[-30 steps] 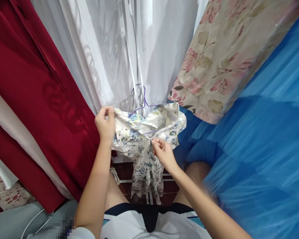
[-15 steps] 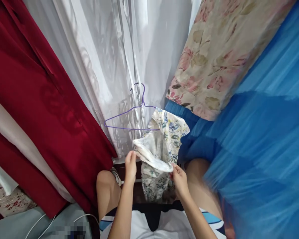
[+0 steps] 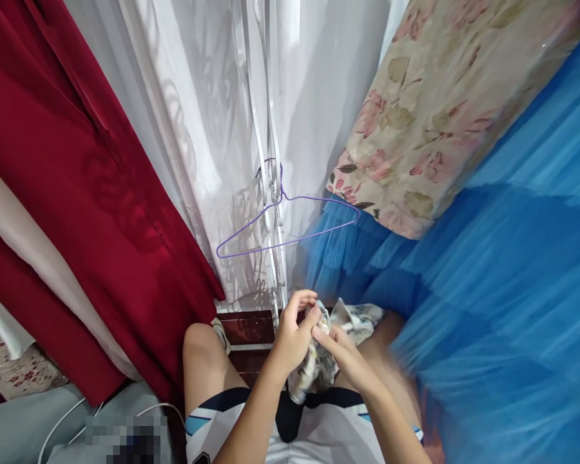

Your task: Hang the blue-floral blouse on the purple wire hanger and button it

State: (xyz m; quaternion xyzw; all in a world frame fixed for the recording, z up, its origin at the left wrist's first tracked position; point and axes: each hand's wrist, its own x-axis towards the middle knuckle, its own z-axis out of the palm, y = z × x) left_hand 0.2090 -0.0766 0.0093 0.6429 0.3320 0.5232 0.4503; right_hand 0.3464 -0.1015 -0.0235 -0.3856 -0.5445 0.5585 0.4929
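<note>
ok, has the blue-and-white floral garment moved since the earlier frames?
Yes: off the purple clothes hanger, down and toward the person. The blue-and-white floral garment is now bunched in the left hand and right hand.

- Fairly even, cool light is filling the scene, with the white curtain (image 3: 198,51) showing brightest.
- Curled shadows are falling across the red curtain (image 3: 120,200) and down the white one's left part.
- A soft grey shadow is dulling the white curtain right of centre.
- The dark floor (image 3: 247,327) is lying in dimness.
- The blue tulle (image 3: 502,290) is smearing, its layers losing detail.
- Wide-angle distortion is stretching the floral cloth (image 3: 430,116) toward the upper right corner.
- Slight blur is softening the patterned garment (image 3: 302,380).
- Coarse pixel blocks are masking a patch at lower left.
</note>
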